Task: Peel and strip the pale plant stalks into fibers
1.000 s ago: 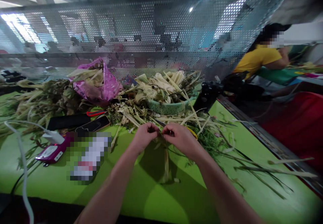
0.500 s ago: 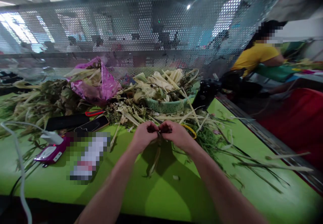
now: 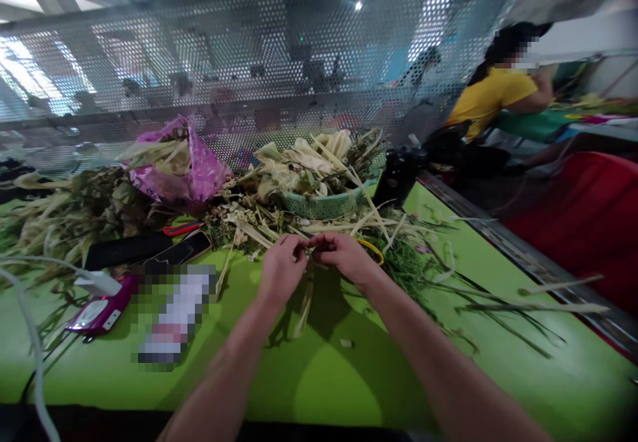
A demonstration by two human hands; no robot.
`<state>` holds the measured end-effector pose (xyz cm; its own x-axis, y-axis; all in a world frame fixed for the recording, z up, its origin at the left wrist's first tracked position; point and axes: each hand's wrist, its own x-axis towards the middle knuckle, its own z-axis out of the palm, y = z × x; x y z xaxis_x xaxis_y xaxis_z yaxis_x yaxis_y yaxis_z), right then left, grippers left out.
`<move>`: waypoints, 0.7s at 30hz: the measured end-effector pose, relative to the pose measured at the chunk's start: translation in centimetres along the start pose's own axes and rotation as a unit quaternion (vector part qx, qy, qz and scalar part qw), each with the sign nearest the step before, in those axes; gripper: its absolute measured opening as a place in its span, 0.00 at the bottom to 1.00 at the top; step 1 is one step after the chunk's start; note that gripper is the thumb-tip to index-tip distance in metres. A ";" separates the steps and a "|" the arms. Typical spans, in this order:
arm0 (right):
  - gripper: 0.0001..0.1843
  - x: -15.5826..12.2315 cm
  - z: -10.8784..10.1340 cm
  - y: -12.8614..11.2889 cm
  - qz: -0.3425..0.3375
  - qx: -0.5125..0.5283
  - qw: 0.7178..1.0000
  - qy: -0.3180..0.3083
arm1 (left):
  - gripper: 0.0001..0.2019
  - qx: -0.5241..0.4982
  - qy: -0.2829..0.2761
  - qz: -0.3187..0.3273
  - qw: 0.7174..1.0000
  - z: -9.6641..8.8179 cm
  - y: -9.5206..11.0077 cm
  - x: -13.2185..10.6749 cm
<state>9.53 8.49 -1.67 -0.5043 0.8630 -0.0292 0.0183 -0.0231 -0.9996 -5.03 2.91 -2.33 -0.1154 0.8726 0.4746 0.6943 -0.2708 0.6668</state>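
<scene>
My left hand (image 3: 280, 268) and my right hand (image 3: 341, 256) meet above the green table (image 3: 319, 389), fingertips pinched together on a thin plant stalk (image 3: 305, 302) that hangs down between them. Both hands are closed on it. Just behind them lies a heap of pale husks and green stems (image 3: 399, 256). A yellow ring-shaped object (image 3: 373, 249) peeks out from behind my right hand.
A green basket (image 3: 323, 204) full of husks stands behind the hands, a pink plastic bag (image 3: 184, 169) to its left. Phones (image 3: 149, 250), a pink device (image 3: 100, 309) and a white cable lie at left. A perforated metal screen runs along the back. A person in yellow (image 3: 493, 96) sits at right.
My hands have shifted slightly away from me while staying pinched on the stalk, which now hangs at more of a slant. The view has tilted a little.
</scene>
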 end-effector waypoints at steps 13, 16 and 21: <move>0.15 0.2 0.2 0.5 -0.001 0.006 1.000 0.018 | 0.09 0.053 0.031 -0.030 0.998 0.6 -0.3 -0.2; 0.15 0.3 0.2 0.8 -0.011 0.008 1.000 0.027 | 0.09 0.059 0.041 -0.041 0.997 0.7 -0.4 -0.2; 0.15 0.5 0.1 1.1 -0.026 0.003 0.999 0.033 | 0.08 0.045 0.038 -0.029 0.998 0.6 -0.1 -0.3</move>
<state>9.17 8.85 -2.81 -0.4458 0.8948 0.0236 -0.0124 0.0202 -0.9997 -4.69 2.97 -2.89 -0.2082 0.8512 0.4817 0.7460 -0.1804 0.6411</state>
